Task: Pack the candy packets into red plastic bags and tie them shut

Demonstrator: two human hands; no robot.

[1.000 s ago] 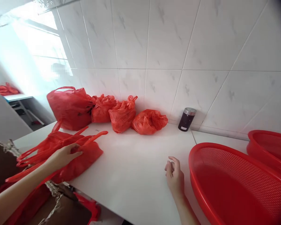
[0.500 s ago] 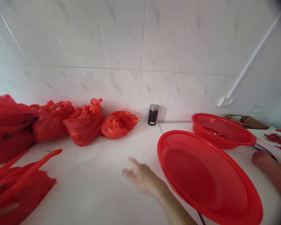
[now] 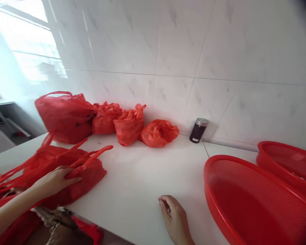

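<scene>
My left hand (image 3: 62,179) grips the top of a red plastic bag (image 3: 91,173) lying near the table's front left edge. Its fingers are bent over the thin plastic, and the bag's loop handles stick up around them. What the bag contains is hidden. Low in the middle, my right hand (image 3: 174,216) is at the white table (image 3: 135,190) with its fingers curled in toward the thumb. Nothing shows in the small hollow between them. A large red perforated plastic basket (image 3: 247,204) is just to the right of that hand.
Several red plastic bags (image 3: 130,127) line the tiled wall, one with its mouth open (image 3: 163,132). A dark flask with a silver lid (image 3: 199,130) stands right of them. Another red basket (image 3: 283,154), with small pale bits inside, sits at the far right. A window (image 3: 22,37) is at upper left.
The view has swung left, so the co-worker's hand is out of sight. My right hand, spread and blurred before, is now curled. My left hand stays on the red bag.
</scene>
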